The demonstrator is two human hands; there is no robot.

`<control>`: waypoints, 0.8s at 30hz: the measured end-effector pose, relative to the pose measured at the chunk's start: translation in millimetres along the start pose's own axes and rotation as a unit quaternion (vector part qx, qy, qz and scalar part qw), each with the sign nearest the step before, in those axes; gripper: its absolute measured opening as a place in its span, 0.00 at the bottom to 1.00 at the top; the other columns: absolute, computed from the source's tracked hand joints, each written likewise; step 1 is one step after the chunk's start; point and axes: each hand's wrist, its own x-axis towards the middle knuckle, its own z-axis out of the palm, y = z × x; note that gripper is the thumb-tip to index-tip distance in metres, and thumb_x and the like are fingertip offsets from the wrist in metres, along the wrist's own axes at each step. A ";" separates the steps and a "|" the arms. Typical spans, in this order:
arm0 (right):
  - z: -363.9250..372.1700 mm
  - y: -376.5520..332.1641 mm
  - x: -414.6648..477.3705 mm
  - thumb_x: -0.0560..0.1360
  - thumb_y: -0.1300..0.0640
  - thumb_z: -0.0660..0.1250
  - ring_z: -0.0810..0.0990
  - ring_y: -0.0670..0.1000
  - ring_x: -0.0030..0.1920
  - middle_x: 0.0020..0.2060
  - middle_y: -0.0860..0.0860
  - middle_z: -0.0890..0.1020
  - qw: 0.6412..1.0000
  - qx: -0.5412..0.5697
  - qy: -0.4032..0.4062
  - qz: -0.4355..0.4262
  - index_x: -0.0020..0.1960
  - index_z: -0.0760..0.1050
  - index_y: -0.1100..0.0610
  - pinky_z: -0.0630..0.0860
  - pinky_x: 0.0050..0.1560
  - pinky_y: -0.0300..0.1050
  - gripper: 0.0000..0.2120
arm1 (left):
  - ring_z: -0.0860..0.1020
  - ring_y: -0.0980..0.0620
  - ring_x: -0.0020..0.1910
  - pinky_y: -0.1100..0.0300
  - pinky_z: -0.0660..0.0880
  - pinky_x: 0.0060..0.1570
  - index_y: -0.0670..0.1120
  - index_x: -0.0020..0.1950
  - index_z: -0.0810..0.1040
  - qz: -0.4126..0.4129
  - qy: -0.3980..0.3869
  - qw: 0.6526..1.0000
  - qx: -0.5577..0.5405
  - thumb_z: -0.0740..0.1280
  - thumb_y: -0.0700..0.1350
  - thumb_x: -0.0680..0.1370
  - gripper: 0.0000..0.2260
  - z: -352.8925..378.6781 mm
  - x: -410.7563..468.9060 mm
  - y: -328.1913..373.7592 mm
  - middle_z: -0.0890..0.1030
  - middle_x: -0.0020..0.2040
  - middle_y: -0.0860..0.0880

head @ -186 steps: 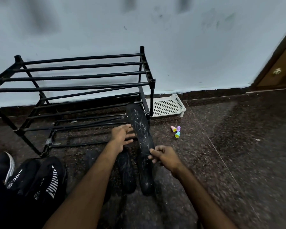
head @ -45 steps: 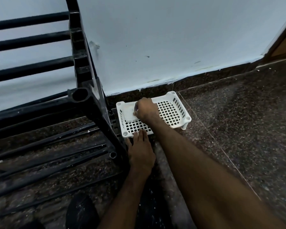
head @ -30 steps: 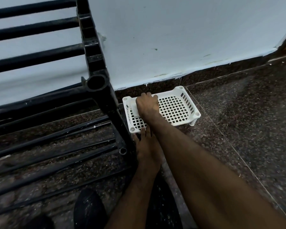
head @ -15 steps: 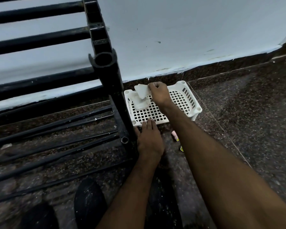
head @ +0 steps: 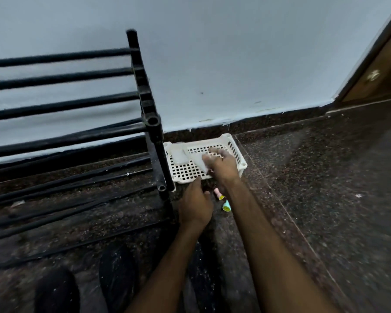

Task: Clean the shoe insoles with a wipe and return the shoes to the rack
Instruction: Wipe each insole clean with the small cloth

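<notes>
Dark speckled stone floor (head: 325,199) below, my right hand (head: 224,168) pinches a white wipe (head: 200,162) over the white perforated plastic basket (head: 233,145); left hand (head: 195,204) rests loose beside the black metal shoe rack (head: 154,141)

left hand (head: 195,205) bare | right hand (head: 224,167) bare | forearms unsleeved | no rings, no watch

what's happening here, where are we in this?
A person kneels by a black metal shoe rack. Their right hand pinches a white wipe above a white perforated plastic basket on the floor. The left hand rests open on the speckled dark floor. Dusty black insoles lie nearby, not yet wiped.
</notes>
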 end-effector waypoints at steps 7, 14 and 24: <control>-40.5 13.7 -140.7 0.74 0.69 0.71 0.79 0.49 0.35 0.37 0.55 0.80 0.997 -0.014 0.049 -0.054 0.48 0.76 0.58 0.79 0.37 0.44 0.09 | 0.81 0.47 0.35 0.60 0.75 0.25 0.46 0.52 0.80 -0.167 -0.041 0.903 -0.395 0.55 0.51 0.85 0.16 -57.3 -90.5 46.0 0.83 0.42 0.42; -55.5 5.9 -219.3 0.69 0.73 0.74 0.80 0.53 0.48 0.51 0.57 0.83 0.992 -0.053 0.052 -0.103 0.50 0.76 0.58 0.81 0.49 0.48 0.16 | 0.81 0.54 0.28 0.63 0.77 0.27 0.40 0.48 0.79 -0.178 -0.099 0.896 -0.396 0.66 0.45 0.81 0.08 -85.1 -161.4 50.7 0.82 0.39 0.43; -88.7 24.7 -242.2 0.72 0.60 0.75 0.79 0.50 0.34 0.34 0.51 0.81 0.969 -0.201 0.122 -0.069 0.45 0.78 0.53 0.77 0.41 0.49 0.07 | 0.77 0.56 0.26 0.63 0.74 0.26 0.44 0.48 0.77 -0.086 -0.075 0.948 -0.296 0.64 0.40 0.82 0.04 -94.6 -181.0 32.9 0.83 0.38 0.47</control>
